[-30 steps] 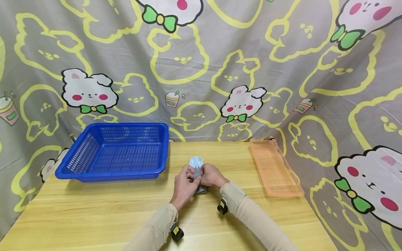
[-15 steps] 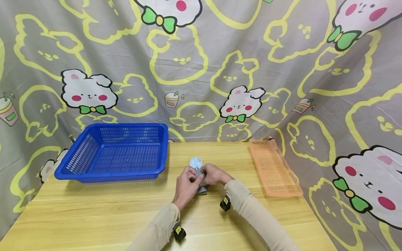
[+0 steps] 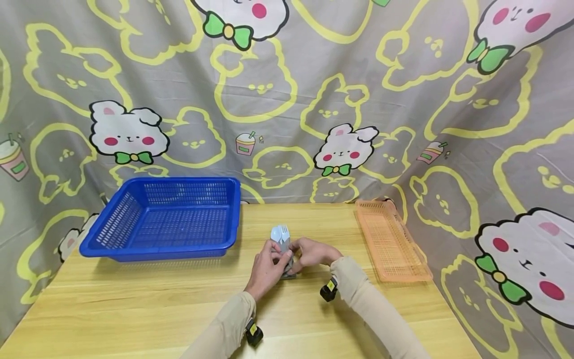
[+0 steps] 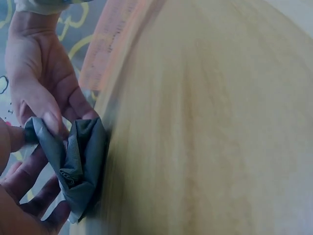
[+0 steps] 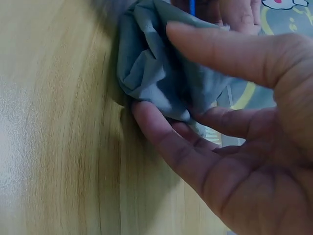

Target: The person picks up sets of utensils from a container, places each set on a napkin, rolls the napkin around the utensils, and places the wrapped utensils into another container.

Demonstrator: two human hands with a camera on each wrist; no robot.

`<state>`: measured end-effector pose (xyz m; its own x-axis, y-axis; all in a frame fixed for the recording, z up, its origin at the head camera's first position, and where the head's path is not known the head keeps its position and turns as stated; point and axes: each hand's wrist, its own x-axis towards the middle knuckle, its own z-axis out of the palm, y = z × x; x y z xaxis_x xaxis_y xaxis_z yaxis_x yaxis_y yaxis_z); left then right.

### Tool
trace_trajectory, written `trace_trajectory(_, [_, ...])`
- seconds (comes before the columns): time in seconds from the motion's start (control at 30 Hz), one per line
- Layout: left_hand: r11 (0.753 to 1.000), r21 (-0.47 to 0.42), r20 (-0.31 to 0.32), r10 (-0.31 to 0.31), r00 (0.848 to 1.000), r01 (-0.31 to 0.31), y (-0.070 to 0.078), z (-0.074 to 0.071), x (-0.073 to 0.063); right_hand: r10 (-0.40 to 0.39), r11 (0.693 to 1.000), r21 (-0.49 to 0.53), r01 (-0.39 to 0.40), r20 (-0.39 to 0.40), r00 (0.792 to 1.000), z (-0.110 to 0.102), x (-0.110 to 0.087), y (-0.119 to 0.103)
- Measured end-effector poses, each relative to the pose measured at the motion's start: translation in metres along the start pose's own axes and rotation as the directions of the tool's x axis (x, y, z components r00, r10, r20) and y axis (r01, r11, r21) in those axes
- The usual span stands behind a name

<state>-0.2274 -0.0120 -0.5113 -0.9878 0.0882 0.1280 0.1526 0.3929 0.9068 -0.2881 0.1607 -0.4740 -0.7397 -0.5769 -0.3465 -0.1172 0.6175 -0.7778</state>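
Observation:
A pale blue spoon (image 3: 275,234) and fork (image 3: 284,233) lie side by side, heads pointing away from me, their handles wrapped in a grey cloth napkin (image 3: 288,271). My left hand (image 3: 265,267) pinches the bundle from the left, thumb across the front of the cloth. From the right, my right hand (image 3: 315,253) holds the lower part of the napkin. The right wrist view has the thumb over the folded cloth (image 5: 146,68) and the fingers under its edge. Rolled folds show at the cloth's end (image 4: 80,166) in the left wrist view.
A large blue plastic basket (image 3: 170,253) stands at the back left of the wooden table (image 3: 134,309). Toward the right edge lies a shallow orange basket (image 3: 394,244). A patterned grey curtain (image 3: 278,65) hangs behind and along the sides.
My right hand has shifted down and right along the cloth, its fingers now at the lower part. The left hand keeps its grip with the spoon and fork nearly still.

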Motion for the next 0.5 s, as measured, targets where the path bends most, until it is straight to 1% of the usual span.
trace_trajectory(0.1, [1.000, -0.017, 0.049, -0.001, 0.999, 0.002, -0.0025, 0.0002, -0.0010, 0.018, 0.999, 0.034, -0.018, 0.013, 1.000, -0.0009, -0.0022, 0.0017])
trace_trajectory(0.23, [1.000, -0.030, 0.102, 0.012, 0.995, -0.009, -0.0044, 0.0004, -0.0008, 0.015, 0.998, 0.059, -0.017, 0.031, 0.999, -0.0017, -0.0041, 0.0033])
trace_trajectory(0.3, [0.999, -0.038, 0.125, 0.021, 0.992, -0.017, -0.0048, 0.0004, -0.0002, 0.002, 0.998, 0.058, -0.004, 0.027, 1.000, -0.0013, -0.0050, 0.0034])
trace_trajectory(0.37, [0.999, -0.036, 0.143, 0.035, 0.989, -0.031, -0.0051, 0.0006, 0.0002, -0.005, 0.998, 0.060, 0.004, 0.006, 1.000, -0.0003, -0.0056, 0.0046])
trace_trajectory(0.43, [0.998, -0.022, 0.144, 0.055, 0.988, -0.052, -0.0053, 0.0010, -0.0001, -0.004, 0.996, 0.089, 0.004, -0.010, 1.000, 0.0015, -0.0061, 0.0058])
trace_trajectory(0.5, [0.997, 0.011, 0.130, 0.074, 0.989, -0.077, -0.0056, 0.0016, -0.0005, 0.018, 0.991, 0.135, -0.014, -0.028, 0.999, 0.0040, -0.0064, 0.0055])
